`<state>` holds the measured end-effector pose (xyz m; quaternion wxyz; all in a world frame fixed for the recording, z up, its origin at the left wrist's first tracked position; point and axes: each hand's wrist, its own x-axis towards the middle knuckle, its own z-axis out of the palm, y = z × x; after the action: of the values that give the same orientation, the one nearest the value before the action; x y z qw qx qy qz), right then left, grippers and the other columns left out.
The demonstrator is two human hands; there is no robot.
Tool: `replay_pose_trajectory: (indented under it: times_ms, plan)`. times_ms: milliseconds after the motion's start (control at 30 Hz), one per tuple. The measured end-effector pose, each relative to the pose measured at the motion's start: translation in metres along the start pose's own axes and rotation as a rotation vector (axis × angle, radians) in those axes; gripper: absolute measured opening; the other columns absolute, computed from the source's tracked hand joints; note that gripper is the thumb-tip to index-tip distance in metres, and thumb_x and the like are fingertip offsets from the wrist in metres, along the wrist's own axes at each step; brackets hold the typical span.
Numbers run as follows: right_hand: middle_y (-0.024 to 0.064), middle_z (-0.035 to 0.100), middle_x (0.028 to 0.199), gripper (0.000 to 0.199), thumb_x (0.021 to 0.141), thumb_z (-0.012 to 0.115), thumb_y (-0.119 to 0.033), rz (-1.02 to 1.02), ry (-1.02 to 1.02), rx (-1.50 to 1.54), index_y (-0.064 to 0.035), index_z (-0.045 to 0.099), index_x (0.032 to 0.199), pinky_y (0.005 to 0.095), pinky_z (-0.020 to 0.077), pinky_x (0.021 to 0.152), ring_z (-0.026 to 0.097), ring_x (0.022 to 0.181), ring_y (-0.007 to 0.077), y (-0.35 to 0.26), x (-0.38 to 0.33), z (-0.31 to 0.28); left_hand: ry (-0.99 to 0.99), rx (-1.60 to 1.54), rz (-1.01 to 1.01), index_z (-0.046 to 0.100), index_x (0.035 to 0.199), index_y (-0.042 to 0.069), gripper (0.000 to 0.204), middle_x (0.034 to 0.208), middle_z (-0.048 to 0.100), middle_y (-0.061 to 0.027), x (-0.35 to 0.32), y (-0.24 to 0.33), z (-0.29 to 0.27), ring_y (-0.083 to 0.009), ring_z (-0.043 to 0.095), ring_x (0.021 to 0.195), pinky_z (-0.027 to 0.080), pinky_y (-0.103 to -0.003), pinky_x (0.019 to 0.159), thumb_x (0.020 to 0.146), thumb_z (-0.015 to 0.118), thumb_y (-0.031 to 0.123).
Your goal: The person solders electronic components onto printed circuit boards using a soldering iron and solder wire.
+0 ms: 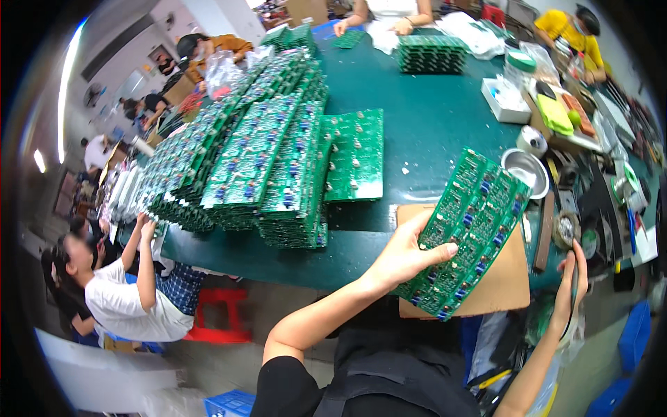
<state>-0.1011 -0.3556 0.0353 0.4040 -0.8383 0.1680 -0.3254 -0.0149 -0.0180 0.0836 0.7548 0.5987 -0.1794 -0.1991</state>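
My left hand (pixel 410 251) grips a green circuit board panel (pixel 472 233) by its left edge, thumb on top. The panel is tilted and carries rows of blue and white components. Beneath it, a tan cardboard sheet (pixel 497 292) lies at the table's front edge. My right hand (pixel 571 285) is apart from the panel, at the right by the tools. A thin dark object runs along its palm; its kind cannot be made out. Left of the panel, a single board panel (pixel 358 156) leans by large stacks of board panels (pixel 243 160).
Behind the cardboard is the green table (pixel 431 104). A metal bowl (pixel 526 170), a brown bar (pixel 545 233), a tape roll (pixel 566 229) and a white box (pixel 505 101) crowd the right side. Another board stack (pixel 432 54) stands at the back. Co-workers sit around; a red stool (pixel 221 316) is at left.
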Motion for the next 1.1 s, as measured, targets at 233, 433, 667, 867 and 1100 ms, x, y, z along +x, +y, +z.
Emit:
replay_pose_trajectory:
  times_ms: [233, 433, 667, 867, 1100]
  plan:
    - [0.0064, 0.061, 0.084, 0.05, 0.096, 0.053, -0.044, -0.088, -0.202, 0.401, -0.0004, 0.055, 0.12, 0.024, 0.0442, 0.068, 0.057, 0.074, 0.0122, -0.088, -0.058, 0.041, 0.223, -0.418, -0.009, 0.056, 0.115, 0.006, 0.033, 0.104, 0.064, -0.0012, 0.017, -0.01, 0.013, -0.0118, 0.061, 0.086, 0.05, -0.028, 0.075, 0.088, 0.068, 0.018]
    - [-0.0039, 0.037, 0.073, 0.02, 0.092, 0.062, -0.009, 0.013, 0.417, 0.515, -0.009, 0.043, 0.093, 0.0203, 0.0339, 0.059, 0.038, 0.065, 0.0042, -0.04, -0.022, 0.018, 0.151, -0.801, -0.312, 0.058, 0.114, 0.007, 0.03, 0.096, 0.067, 0.0007, -0.007, -0.019, -0.016, -0.0121, 0.044, 0.068, 0.036, -0.027, 0.056, 0.089, 0.059, 0.023]
    - [0.0186, 0.049, 0.137, 0.05, 0.098, 0.045, -0.046, 0.451, 0.243, 1.683, -0.0063, 0.049, 0.129, 0.0423, 0.0387, 0.101, 0.048, 0.124, 0.0274, 0.02, -0.016, 0.011, -0.144, -1.215, -0.377, 0.054, 0.117, 0.005, 0.038, 0.081, 0.06, 0.0017, -0.019, -0.054, -0.024, -0.0095, 0.034, 0.062, 0.027, -0.025, 0.054, 0.087, 0.056, 0.028]
    - [0.0187, 0.059, 0.118, 0.031, 0.095, 0.055, -0.016, 0.641, 0.346, 2.01, 0.0039, 0.052, 0.119, 0.0395, 0.0477, 0.091, 0.058, 0.108, 0.0277, 0.07, 0.013, 0.03, -0.401, -1.478, -0.38, 0.052, 0.116, 0.003, 0.031, 0.064, 0.052, 0.0029, -0.015, -0.059, -0.007, -0.0087, 0.029, 0.06, 0.024, -0.025, 0.052, 0.096, 0.048, 0.026]
    - [0.012, 0.064, 0.106, 0.024, 0.098, 0.053, -0.015, 0.772, -0.099, 1.681, 0.0009, 0.056, 0.115, 0.0242, 0.0533, 0.075, 0.063, 0.092, 0.015, -0.014, -0.037, 0.042, -0.357, -1.446, -0.31, 0.046, 0.093, 0.008, 0.014, 0.059, 0.041, 0.004, -0.011, -0.067, 0.008, -0.0092, 0.031, 0.061, 0.028, -0.025, 0.056, 0.096, 0.045, 0.021]
